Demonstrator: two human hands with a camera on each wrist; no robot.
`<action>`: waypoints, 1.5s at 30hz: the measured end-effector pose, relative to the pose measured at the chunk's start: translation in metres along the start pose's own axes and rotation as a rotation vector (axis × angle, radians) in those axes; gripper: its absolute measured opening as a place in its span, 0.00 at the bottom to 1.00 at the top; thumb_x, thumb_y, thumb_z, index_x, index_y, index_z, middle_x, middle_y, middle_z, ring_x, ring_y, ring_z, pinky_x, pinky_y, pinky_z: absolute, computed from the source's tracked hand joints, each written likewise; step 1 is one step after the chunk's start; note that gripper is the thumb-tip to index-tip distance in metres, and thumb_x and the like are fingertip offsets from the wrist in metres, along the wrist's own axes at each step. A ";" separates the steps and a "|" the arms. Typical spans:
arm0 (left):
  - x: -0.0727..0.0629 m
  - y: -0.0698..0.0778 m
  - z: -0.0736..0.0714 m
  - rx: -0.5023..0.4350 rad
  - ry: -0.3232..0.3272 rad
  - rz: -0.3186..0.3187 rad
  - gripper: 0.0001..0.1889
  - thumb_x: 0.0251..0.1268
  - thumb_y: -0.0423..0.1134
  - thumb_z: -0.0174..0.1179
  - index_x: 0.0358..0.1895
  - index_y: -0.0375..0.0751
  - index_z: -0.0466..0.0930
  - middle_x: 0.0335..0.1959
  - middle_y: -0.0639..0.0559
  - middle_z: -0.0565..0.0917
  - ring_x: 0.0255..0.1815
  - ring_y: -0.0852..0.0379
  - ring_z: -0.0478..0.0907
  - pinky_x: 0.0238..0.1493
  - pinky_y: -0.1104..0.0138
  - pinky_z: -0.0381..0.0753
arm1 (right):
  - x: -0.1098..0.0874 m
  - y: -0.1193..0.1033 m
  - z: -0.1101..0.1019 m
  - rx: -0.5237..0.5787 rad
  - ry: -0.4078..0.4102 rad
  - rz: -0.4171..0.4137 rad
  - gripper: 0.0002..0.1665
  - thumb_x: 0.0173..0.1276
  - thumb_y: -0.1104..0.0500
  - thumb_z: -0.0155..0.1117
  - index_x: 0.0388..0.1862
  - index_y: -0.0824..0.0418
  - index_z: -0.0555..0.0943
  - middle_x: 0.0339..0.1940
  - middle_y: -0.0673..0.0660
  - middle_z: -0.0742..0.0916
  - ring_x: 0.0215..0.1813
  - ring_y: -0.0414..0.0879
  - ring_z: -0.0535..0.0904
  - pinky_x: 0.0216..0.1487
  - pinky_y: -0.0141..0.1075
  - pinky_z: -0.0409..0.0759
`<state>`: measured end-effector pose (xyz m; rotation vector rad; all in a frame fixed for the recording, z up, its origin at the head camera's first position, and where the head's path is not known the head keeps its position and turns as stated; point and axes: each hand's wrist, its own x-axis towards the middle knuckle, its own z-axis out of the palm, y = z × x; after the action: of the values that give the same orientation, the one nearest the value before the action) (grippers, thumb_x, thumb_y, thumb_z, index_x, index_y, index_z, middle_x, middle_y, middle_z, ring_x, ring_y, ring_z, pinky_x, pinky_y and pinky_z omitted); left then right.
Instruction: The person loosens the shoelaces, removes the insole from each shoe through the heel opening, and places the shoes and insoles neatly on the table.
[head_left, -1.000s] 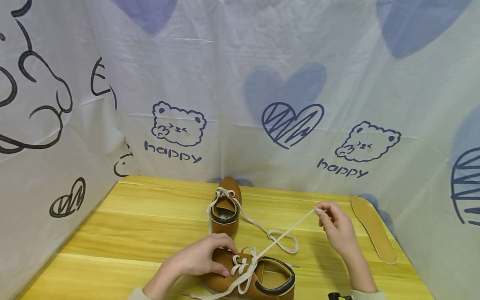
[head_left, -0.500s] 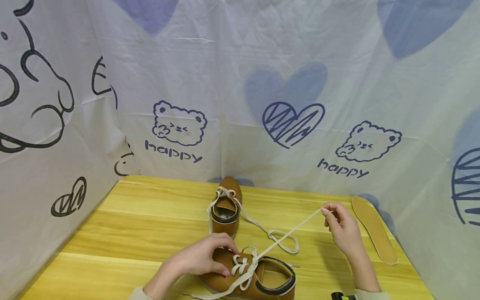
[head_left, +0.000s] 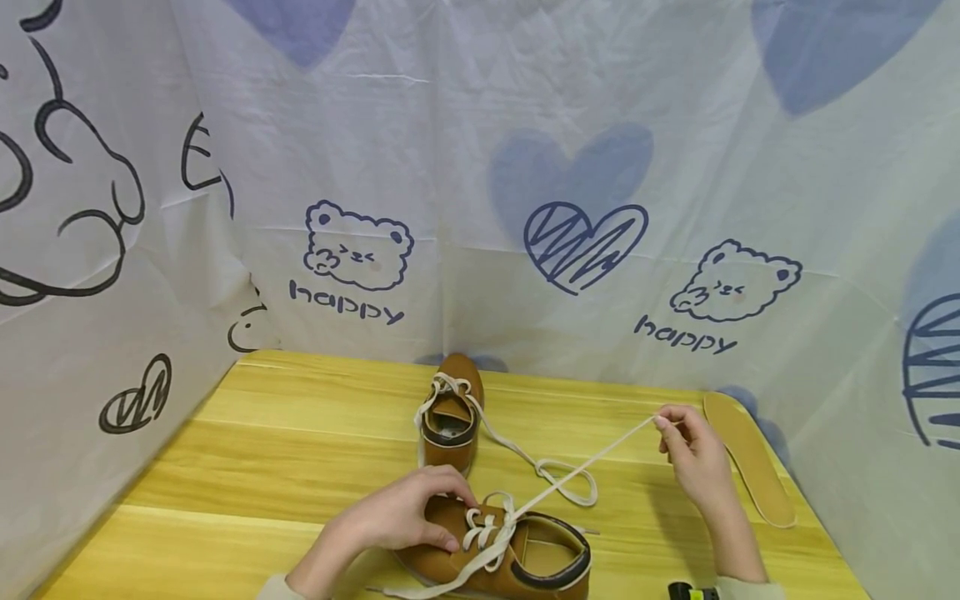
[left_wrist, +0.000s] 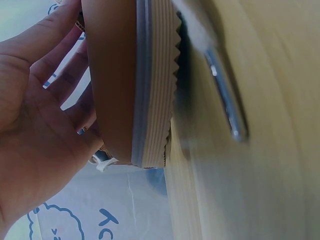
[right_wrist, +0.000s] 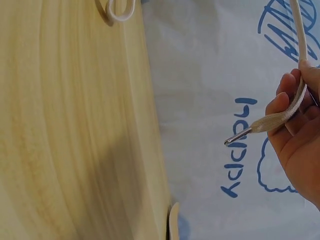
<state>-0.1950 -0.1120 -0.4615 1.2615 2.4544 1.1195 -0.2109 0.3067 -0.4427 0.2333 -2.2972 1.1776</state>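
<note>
A brown lace-up shoe [head_left: 442, 568] lies with its toe to the left at the table's near edge. My left hand [head_left: 408, 510] holds it across the toe, thumb on the near side and fingers on the far side. From its crossed laces a cream shoelace [head_left: 600, 457] runs taut up and right to my right hand [head_left: 699, 458], which pinches it between thumb and fingertips. In the right wrist view the metal-tipped lace end [right_wrist: 239, 136] hangs past the palm. The left wrist view shows the shoe's ridged sole edge [left_wrist: 155, 90] and another lace tip [left_wrist: 225, 95] near the table.
A second brown shoe [head_left: 454, 454] stands farther back, its loose lace looping [head_left: 592, 492] rightward over the wooden table [head_left: 300, 433]. A tan insole [head_left: 750, 462] lies at the right edge. A printed cloth [head_left: 480, 292] hangs behind the table and along its sides.
My right hand has drawn slightly to the right with the pinched shoelace, so the taut stretch is longer. The left hand and the shoe have stayed in place.
</note>
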 end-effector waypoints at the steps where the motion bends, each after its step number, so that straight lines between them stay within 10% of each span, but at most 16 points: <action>1: 0.000 0.000 0.000 -0.001 0.000 0.000 0.21 0.57 0.44 0.78 0.54 0.57 0.85 0.52 0.66 0.82 0.57 0.64 0.76 0.64 0.63 0.76 | 0.000 0.001 0.000 -0.004 -0.001 0.005 0.04 0.79 0.66 0.60 0.47 0.66 0.80 0.24 0.57 0.80 0.24 0.46 0.76 0.22 0.30 0.75; 45: 0.001 -0.001 -0.001 -0.016 -0.008 -0.010 0.21 0.57 0.44 0.78 0.54 0.58 0.84 0.52 0.66 0.82 0.56 0.63 0.77 0.63 0.64 0.76 | -0.002 0.030 -0.028 -0.028 0.102 0.282 0.13 0.82 0.55 0.57 0.53 0.65 0.78 0.24 0.48 0.80 0.24 0.39 0.76 0.23 0.28 0.76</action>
<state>-0.1965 -0.1119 -0.4616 1.2458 2.4384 1.1266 -0.2096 0.3467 -0.4512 -0.1641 -2.3071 1.2595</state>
